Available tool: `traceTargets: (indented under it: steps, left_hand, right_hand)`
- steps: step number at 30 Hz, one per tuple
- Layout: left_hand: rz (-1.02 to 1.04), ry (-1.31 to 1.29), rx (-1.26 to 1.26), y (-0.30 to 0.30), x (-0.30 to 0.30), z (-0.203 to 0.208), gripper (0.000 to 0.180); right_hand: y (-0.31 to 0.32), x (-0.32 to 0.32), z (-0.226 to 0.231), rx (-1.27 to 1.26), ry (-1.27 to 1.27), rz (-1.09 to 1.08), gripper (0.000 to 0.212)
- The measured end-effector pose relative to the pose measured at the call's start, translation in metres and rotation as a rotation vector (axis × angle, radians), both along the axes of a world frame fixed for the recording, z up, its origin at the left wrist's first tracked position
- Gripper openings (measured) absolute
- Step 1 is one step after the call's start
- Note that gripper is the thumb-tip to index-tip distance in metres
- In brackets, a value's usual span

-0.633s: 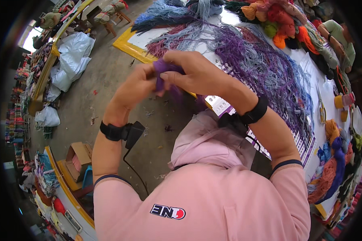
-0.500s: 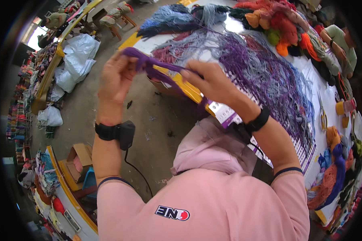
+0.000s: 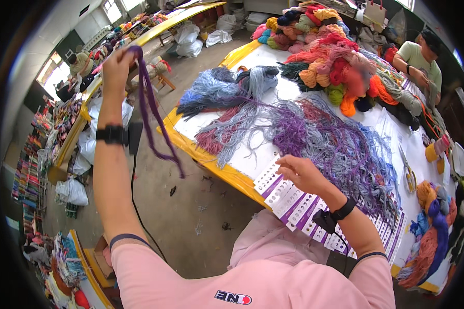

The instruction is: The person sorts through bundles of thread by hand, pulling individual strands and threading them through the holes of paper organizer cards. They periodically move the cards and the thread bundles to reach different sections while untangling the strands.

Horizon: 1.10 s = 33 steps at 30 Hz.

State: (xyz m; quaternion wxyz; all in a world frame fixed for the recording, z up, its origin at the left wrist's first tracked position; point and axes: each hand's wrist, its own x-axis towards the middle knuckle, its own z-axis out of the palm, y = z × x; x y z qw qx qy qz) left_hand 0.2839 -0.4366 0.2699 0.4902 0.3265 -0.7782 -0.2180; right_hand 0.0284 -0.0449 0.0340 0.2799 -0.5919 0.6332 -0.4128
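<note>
My left hand [image 3: 117, 68] is raised at the upper left, its fingers closed round the top of a purple yarn skein [image 3: 147, 98]. The skein hangs down in a long narrow loop, clear of the table's yellow edge. My right hand [image 3: 305, 176] is over the near side of the table, fingers apart and slightly bent, with nothing seen in them. Below it lie overlapping white and purple cards [image 3: 288, 200] with rows of holes. Loose grey-blue and purple yarn strands [image 3: 340, 139] spread across the table just beyond this hand, partly over the cards.
Colourful yarn skeins [image 3: 325, 56] are heaped at the table's far side, with blue ones [image 3: 211, 90] nearer. Scissors [image 3: 409, 177] and yellow spools [image 3: 432, 153] lie at the right. A co-worker [image 3: 423, 64] stands at the far right. White sacks [image 3: 69, 191] and yarn-laden racks stand at the left.
My right hand has let go of the purple skein and moved down over the cards. My left hand has risen to the upper left, with the skein now hanging. The view has tilted up.
</note>
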Motion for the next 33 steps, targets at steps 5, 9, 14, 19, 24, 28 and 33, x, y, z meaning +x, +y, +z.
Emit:
traceTargets:
  steps: [5, 9, 14, 19, 24, 28, 33]
  left_hand:
    - [0.040, -0.172, -0.382, -0.002, -0.127, 0.023, 0.023]
    - [-0.119, -0.287, -0.461, 0.041, -0.224, -0.034, 0.023]
    - [-0.419, -0.451, -0.687, 0.070, -0.276, -0.169, 0.027]
    - [-0.248, -0.362, -0.370, 0.096, -0.316, -0.205, 0.023]
    - [-0.024, -0.622, -0.854, 0.036, -0.351, -0.252, 0.045]
    - [-0.061, -0.803, -0.692, -0.049, -0.309, -0.284, 0.060]
    - [-0.112, -1.126, -0.377, -0.012, -0.357, -0.295, 0.076]
  right_hand:
    - [0.008, -0.011, -0.002, 0.032, -0.124, -0.057, 0.020]
    - [0.019, -0.019, 0.005, 0.007, -0.133, -0.073, 0.019]
    - [0.041, -0.018, 0.023, -0.068, -0.073, -0.061, 0.020]
    - [0.117, -0.042, 0.041, 0.033, -0.080, -0.319, 0.023]
    - [0.199, -0.045, 0.055, 0.000, -0.177, -0.626, 0.021]
    - [0.246, -0.057, 0.062, -0.139, -0.018, -0.624, 0.019]
    - [0.389, -0.062, 0.092, -0.041, 0.044, -1.208, 0.019]
